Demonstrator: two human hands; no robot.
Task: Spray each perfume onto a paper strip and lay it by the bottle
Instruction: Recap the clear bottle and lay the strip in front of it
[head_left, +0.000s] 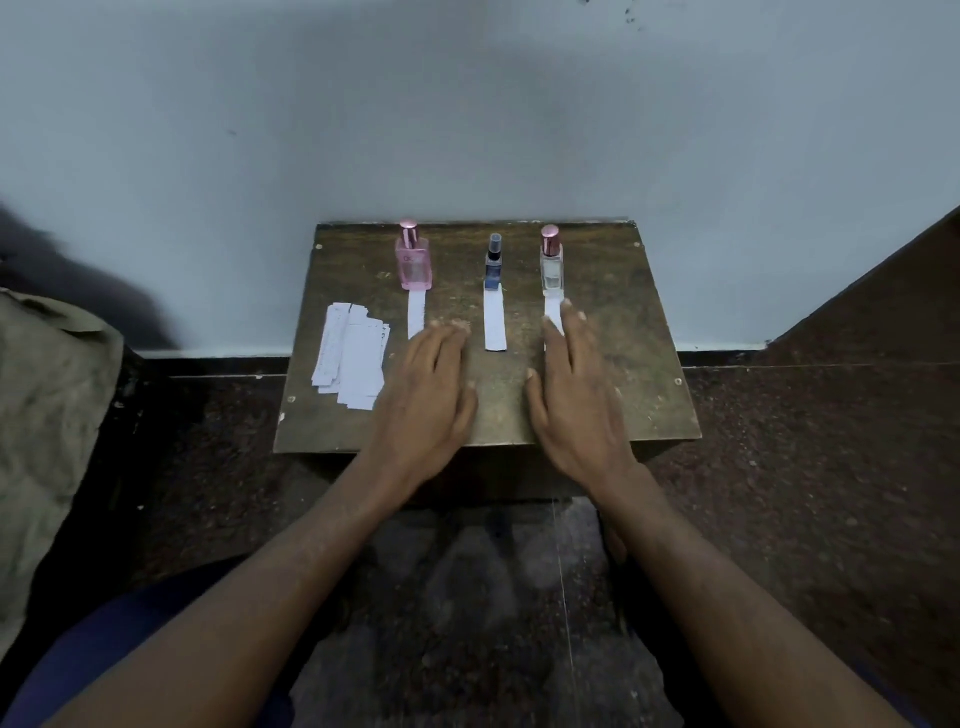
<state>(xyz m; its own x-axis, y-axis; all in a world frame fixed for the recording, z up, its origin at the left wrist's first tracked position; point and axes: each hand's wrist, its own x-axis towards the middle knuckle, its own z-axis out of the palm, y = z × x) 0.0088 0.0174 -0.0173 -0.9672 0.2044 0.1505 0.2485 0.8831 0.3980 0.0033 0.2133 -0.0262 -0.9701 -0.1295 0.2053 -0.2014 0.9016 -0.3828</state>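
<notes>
Worn table (613, 364), flat fingers (451, 343) of both hands beside strips (495, 319).

The worktop (613, 364) looks like worn, scuffed wood, matt and blotchy. The pink bottle (414, 267) and clear bottle (551, 270) are glossy glass or clear plastic with shiny metallic pink caps. The strips (495, 319) and spare stack (350, 358) are matt white paper. The floor (810, 493) is speckled stone

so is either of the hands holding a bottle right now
No, the left hand and right hand lie flat and open on the table, while the pink bottle, blue bottle and clear bottle stand untouched.
</notes>
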